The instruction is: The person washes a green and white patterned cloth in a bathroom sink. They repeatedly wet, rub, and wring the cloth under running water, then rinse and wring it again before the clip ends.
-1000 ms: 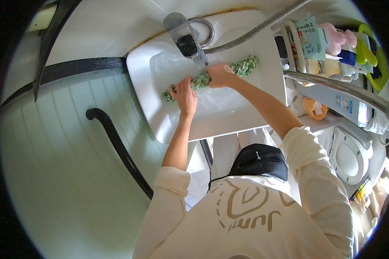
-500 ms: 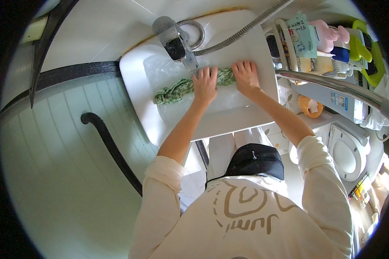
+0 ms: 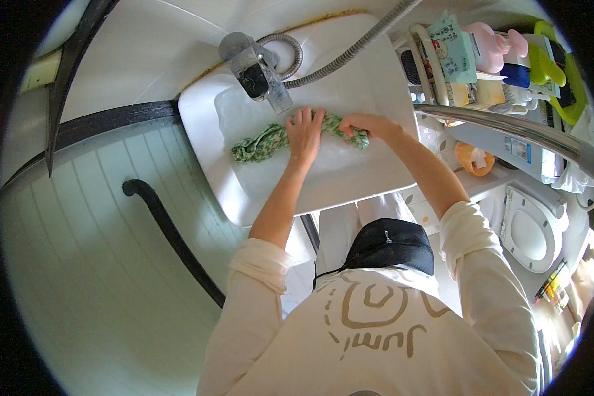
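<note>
A wet green-and-white patterned cloth (image 3: 263, 143), bunched into a long roll, lies across the white sink (image 3: 350, 179). My left hand (image 3: 304, 135) presses down over its middle, fingers curled around it. Closed on the cloth near its right end is my right hand (image 3: 369, 125), and a short tip of fabric hangs out below that fist. Just above my left hand, the tap (image 3: 254, 76) points its clear spout down toward the cloth. Some water sits in the basin around the roll.
A flexible metal hose (image 3: 353, 53) curves over the sink's back. At right, a metal rail (image 3: 508, 124) runs beside a shelf with a pink pump bottle (image 3: 488, 49) and other toiletries. Beyond are an orange bin (image 3: 474, 158) and a toilet (image 3: 529, 231). A black handle (image 3: 171, 231) crosses the left panel.
My right hand has gone from lying flat on the cloth to a closed grip, bending the right end down toward me. My left hand has shifted slightly left and curled more.
</note>
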A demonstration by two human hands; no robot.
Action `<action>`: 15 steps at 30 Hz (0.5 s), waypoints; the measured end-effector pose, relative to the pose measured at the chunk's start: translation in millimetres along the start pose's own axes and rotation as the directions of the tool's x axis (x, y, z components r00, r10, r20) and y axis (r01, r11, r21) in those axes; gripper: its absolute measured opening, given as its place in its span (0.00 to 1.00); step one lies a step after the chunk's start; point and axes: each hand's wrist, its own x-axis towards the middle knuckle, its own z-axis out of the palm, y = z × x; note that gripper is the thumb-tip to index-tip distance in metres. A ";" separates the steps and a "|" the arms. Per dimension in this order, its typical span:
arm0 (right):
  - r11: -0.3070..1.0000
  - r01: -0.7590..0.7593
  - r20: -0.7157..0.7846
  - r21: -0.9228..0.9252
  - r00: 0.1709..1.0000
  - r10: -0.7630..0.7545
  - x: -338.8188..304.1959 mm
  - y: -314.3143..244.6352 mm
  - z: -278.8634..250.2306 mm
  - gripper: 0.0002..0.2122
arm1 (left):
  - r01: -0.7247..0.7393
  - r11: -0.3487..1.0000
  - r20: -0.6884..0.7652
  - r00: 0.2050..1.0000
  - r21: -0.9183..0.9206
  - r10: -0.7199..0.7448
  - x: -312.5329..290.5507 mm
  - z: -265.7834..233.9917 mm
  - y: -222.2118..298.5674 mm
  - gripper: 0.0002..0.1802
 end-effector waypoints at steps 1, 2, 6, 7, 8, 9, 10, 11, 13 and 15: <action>0.996 -0.022 0.037 0.087 0.999 0.019 2.0 3.6 -0.6 0.07 | 0.000 1.000 -0.025 1.000 -0.010 0.000 -0.6 -0.3 0.1 0.30; 0.985 -0.040 0.081 0.170 0.996 0.026 2.5 6.6 -1.9 0.06 | 0.001 1.000 -0.043 0.999 -0.018 -0.002 -0.4 -0.9 0.2 0.29; 0.949 -0.062 0.142 0.311 0.990 0.018 -1.1 8.4 -2.8 0.09 | -0.015 0.986 0.106 0.994 -0.168 0.033 4.4 -8.9 -7.9 0.35; 0.935 -0.077 0.126 0.347 0.991 0.035 -3.7 7.2 -1.6 0.10 | -0.065 0.974 0.045 0.996 -0.215 0.076 5.1 -11.6 -10.4 0.35; 0.919 -0.092 0.111 0.383 0.992 0.053 -6.9 6.1 0.0 0.11 | -0.098 0.962 0.016 0.994 -0.254 0.106 6.0 -13.7 -12.6 0.35; 0.949 -0.037 0.067 0.313 0.998 0.017 -10.7 4.9 1.4 0.13 | -0.151 0.948 -0.046 0.989 -0.281 0.144 6.7 -15.4 -14.5 0.35; 0.971 0.017 0.024 0.237 0.999 -0.024 -15.6 3.4 1.2 0.15 | -0.153 0.954 0.005 0.987 -0.257 0.160 7.5 -16.5 -15.7 0.34; 0.985 0.070 -0.017 0.157 0.997 -0.069 -20.5 2.5 2.4 0.17 | -0.177 0.959 0.024 0.982 -0.223 0.186 8.4 -16.7 -16.4 0.33; 0.825 0.252 -0.415 -0.507 0.767 -0.489 -26.4 6.0 17.4 0.21 | -0.167 0.968 0.051 0.982 -0.187 0.179 10.4 -14.9 -15.2 0.33; 0.500 0.006 -0.423 -0.866 0.524 -0.739 -34.0 14.2 30.8 0.28 | -0.095 0.978 0.093 0.989 -0.188 0.114 11.7 -11.3 -12.4 0.32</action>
